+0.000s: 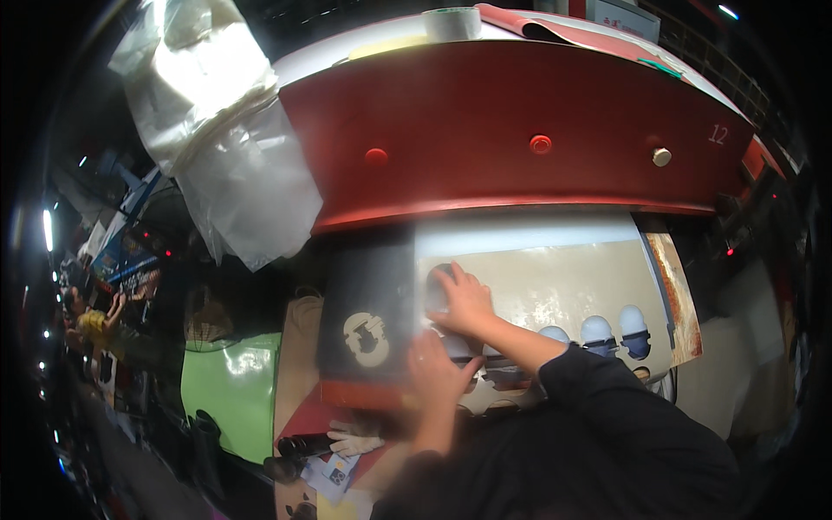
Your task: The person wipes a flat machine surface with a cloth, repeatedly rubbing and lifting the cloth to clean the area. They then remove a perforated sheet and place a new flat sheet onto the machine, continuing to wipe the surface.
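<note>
A beige sheet (555,273) with rounded cut-outs along its near edge lies on the work surface under the red machine beam. My right hand (471,303) reaches over its left end, fingers and thumb bent around a dark oval piece (439,293). Closer to me, my left hand (436,371) rests by the sheet's near left corner, thumb spread from the fingers and nothing visibly held. Several rounded white-and-dark-blue shapes (635,332) show at the cut-outs to the right; my right forearm hides some of them. Left of my hands, a beige cut shape (367,339) lies on a dark panel (342,295).
The wide red beam (485,113) with round knobs spans the far side. A clear plastic bag (247,173) hangs at its left. Green sheets (232,390), a pale glove (354,438) and a paper card (329,475) lie at the left. Another person (95,325) stands far left.
</note>
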### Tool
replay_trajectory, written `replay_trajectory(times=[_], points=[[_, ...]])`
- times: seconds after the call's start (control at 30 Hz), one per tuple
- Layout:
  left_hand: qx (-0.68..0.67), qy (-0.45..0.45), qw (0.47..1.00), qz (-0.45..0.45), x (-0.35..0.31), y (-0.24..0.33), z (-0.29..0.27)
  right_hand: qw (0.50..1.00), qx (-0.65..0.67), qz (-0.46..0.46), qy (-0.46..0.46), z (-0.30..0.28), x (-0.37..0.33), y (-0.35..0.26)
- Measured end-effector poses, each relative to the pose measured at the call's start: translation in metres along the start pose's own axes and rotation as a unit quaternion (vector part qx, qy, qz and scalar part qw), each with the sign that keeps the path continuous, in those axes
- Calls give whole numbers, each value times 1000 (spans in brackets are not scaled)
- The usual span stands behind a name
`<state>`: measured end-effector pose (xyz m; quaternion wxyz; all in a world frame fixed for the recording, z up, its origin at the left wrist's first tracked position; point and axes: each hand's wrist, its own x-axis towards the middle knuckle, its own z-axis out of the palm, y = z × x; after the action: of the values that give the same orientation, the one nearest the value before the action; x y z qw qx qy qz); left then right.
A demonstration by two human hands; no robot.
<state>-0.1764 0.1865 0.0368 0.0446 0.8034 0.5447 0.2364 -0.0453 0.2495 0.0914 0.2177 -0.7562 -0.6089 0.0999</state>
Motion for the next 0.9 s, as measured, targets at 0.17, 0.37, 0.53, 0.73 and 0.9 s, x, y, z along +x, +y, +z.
replay_trajectory(times=[0.17,0.37,0.53,0.73,0.9], points=[[-11,-43,999,-14,3,-1,-6,988,-40,-68,134,-54,-107,94],[-3,-48,999,-16,4,1,-5,973,-125,13,192,-61,-225,169],[4,42,997,65,0,-8,-6,977,-120,-1,176,-61,-208,178],[-89,-84,974,190,1,-9,2,976,-101,-6,193,-63,-158,196],[25,16,964,262,53,-2,39,972,-89,-16,217,-57,-98,227]])
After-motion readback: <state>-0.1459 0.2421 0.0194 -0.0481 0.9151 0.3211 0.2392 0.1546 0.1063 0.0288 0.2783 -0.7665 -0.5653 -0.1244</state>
